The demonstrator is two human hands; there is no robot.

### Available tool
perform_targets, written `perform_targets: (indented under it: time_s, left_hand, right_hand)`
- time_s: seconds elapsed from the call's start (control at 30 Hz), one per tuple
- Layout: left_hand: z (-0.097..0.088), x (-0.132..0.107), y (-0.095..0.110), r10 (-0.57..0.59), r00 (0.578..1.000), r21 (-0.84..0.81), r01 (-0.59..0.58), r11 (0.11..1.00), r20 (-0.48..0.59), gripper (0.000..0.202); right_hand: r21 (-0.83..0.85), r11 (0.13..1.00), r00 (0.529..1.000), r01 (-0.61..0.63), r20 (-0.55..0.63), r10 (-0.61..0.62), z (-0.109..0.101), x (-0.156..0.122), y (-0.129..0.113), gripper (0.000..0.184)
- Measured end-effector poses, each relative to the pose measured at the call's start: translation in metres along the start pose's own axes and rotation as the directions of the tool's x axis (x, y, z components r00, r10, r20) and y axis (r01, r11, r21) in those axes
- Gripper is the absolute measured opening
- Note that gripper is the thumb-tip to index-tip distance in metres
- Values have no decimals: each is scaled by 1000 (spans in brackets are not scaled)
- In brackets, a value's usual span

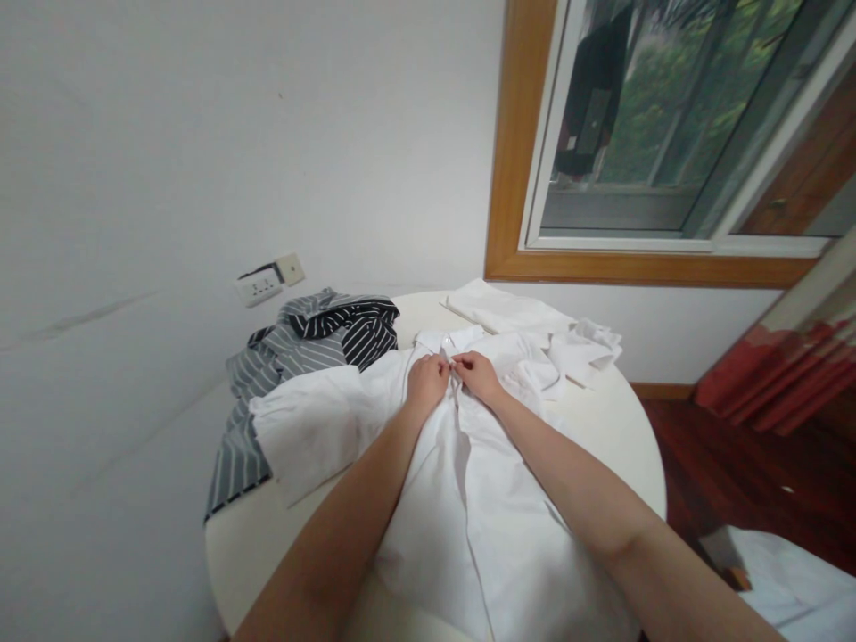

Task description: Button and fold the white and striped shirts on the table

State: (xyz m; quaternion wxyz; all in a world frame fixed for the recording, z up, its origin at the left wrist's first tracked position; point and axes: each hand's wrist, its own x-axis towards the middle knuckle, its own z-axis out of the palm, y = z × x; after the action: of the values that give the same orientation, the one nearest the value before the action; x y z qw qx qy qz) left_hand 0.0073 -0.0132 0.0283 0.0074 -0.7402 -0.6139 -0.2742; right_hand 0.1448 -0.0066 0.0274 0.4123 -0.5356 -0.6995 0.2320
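Note:
A white shirt (pixel 468 526) lies spread face up on a round white table (pixel 254 544), collar away from me. My left hand (pixel 426 379) and my right hand (pixel 476 373) meet at the shirt's front opening just below the collar. Both hands pinch the fabric edges there, fingertips almost touching. A small button shows between them.
Grey-and-white and black-and-white striped garments (pixel 300 357) are heaped at the table's left, against the wall. More white cloth (pixel 535 325) lies at the back right. A wall socket (pixel 264 283) sits behind the heap. A window (pixel 669 134) and red curtain (pixel 789 374) stand to the right.

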Motion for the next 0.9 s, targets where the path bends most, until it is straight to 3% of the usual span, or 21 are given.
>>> perform_targets:
  time_s: [0.53,0.9]
  left_hand:
    - [6,9,-9,-68,997,-267,71,961,18,17]
    - [7,9,-10,-70,997,-260,77,962,38,21]
  right_hand:
    - [115,993,999,-17,49,12,-2,1,6,31]
    - [149,988,998,-50,37,45,0,1,10,30]
